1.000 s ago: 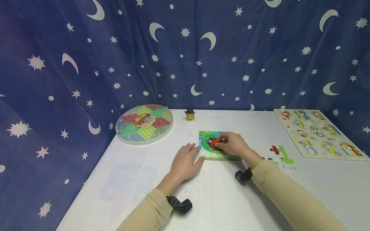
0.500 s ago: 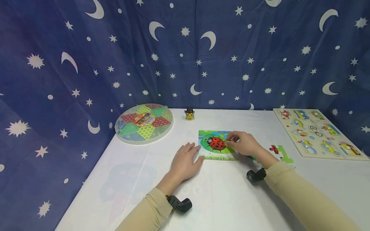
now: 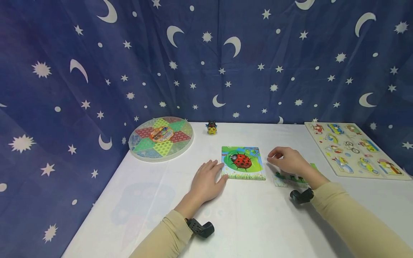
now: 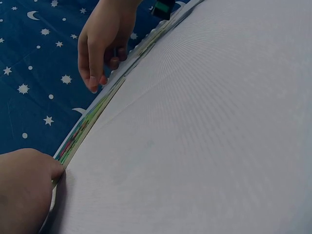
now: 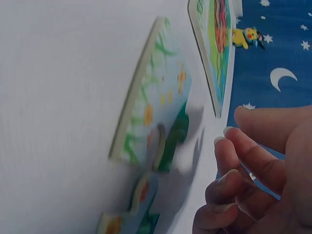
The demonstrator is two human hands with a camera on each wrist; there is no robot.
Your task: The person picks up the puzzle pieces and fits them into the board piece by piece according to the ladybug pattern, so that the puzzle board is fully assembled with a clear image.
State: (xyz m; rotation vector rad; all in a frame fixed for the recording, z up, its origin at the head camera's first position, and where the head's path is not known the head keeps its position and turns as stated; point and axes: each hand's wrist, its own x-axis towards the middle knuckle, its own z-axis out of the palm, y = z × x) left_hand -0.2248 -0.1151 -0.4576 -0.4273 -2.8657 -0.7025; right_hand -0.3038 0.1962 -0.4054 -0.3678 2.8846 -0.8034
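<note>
A square ladybug jigsaw puzzle (image 3: 241,163) lies flat on the white table, its picture fully showing. My left hand (image 3: 206,181) rests flat at its left edge, fingertips right against the border. To the puzzle's right, my right hand (image 3: 287,160) hovers with loosely bent fingers. In the right wrist view its thumb and fingers (image 5: 258,151) are apart, with nothing between them. Below this hand lie loose puzzle pieces: one with grass and small flowers (image 5: 156,97), and another (image 5: 122,222) cut off by the frame. The right hand hides part of these pieces in the head view.
A round Chinese checkers board (image 3: 161,139) lies at the back left. A small yellow and black figurine (image 3: 211,128) stands at the table's far edge. On the right is a wooden peg puzzle board (image 3: 356,150) with vehicle pictures. A blue starry curtain (image 3: 200,64) hangs behind.
My right hand has lifted off the ladybug puzzle and moved right, over the loose pieces, uncovering the picture. The left hand has stayed at the puzzle's left edge.
</note>
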